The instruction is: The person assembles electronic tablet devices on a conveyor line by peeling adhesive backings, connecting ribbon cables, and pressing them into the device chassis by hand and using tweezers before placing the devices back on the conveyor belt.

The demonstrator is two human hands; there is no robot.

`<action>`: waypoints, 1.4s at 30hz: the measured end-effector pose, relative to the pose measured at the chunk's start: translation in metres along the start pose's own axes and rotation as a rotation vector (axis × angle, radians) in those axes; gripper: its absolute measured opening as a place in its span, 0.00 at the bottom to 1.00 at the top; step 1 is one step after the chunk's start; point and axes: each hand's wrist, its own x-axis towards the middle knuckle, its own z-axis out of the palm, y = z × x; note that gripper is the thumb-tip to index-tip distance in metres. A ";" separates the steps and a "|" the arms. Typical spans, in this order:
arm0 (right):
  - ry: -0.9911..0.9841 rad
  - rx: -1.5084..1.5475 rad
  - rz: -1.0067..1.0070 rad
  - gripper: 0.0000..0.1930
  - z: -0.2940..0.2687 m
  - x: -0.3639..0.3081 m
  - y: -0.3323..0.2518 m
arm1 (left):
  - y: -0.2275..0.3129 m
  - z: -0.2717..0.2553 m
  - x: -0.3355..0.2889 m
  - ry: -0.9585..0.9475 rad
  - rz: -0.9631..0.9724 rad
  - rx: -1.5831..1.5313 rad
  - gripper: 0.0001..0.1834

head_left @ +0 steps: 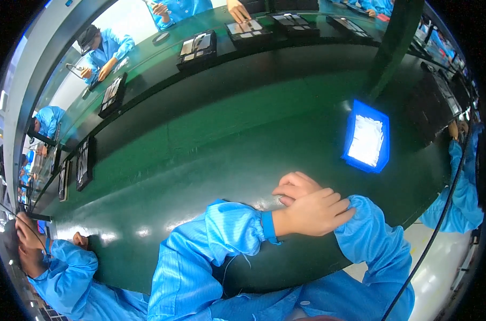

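Observation:
My left hand (319, 213) lies across my right wrist, its fingers stretched out over the edge of the right sleeve. Partly covered by it, my right hand (298, 185) rests on the dark green table (227, 160). The right fingers are loosely bent and point left, with no object visible in them. Both arms are crossed near the table's front edge, in light blue sleeves. A blue bin (350, 140) stands beyond my hands to the right, filled with white pieces that glare too brightly to make out.
Black trays (197, 49) with flat metallic parts line the raised far strip. A dark post (401, 40) rises at the far right. Co-workers in blue sit opposite and on both sides; one person's sleeve (71, 262) is close on my left. A black cable (441, 224) hangs at right.

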 end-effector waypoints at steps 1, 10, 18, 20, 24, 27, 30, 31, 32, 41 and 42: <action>-0.034 0.007 -0.004 0.12 -0.001 0.000 0.001 | -0.001 -0.001 0.001 -0.005 0.003 -0.005 0.21; -0.054 0.025 0.020 0.12 -0.007 0.003 -0.002 | -0.002 0.001 0.001 -0.023 0.007 -0.008 0.21; -0.119 0.021 0.030 0.12 -0.010 0.005 -0.003 | -0.001 -0.003 0.001 -0.006 0.004 0.008 0.22; -0.140 0.015 0.037 0.12 -0.010 0.006 -0.003 | -0.001 -0.003 0.001 -0.003 0.003 0.009 0.21; -0.096 -0.007 0.015 0.13 -0.010 0.006 -0.003 | -0.001 0.000 0.001 0.005 0.015 0.003 0.21; -0.111 -0.006 0.018 0.13 -0.009 0.005 -0.002 | 0.000 0.000 0.000 0.006 0.008 0.008 0.21; -0.126 0.011 0.004 0.13 -0.008 0.006 0.000 | -0.001 -0.002 -0.001 -0.020 -0.005 -0.003 0.21; -0.131 0.023 -0.006 0.13 -0.007 0.006 0.001 | -0.001 -0.001 -0.002 -0.005 -0.002 -0.004 0.21; -0.134 0.027 -0.005 0.13 -0.007 0.005 0.002 | -0.001 0.001 -0.003 0.009 -0.001 -0.005 0.21; -0.144 0.005 0.037 0.13 -0.011 0.009 -0.004 | 0.000 0.002 -0.002 0.043 0.001 0.011 0.16; -0.130 0.002 0.019 0.12 -0.012 0.009 -0.005 | 0.001 0.003 -0.001 0.041 0.002 0.009 0.16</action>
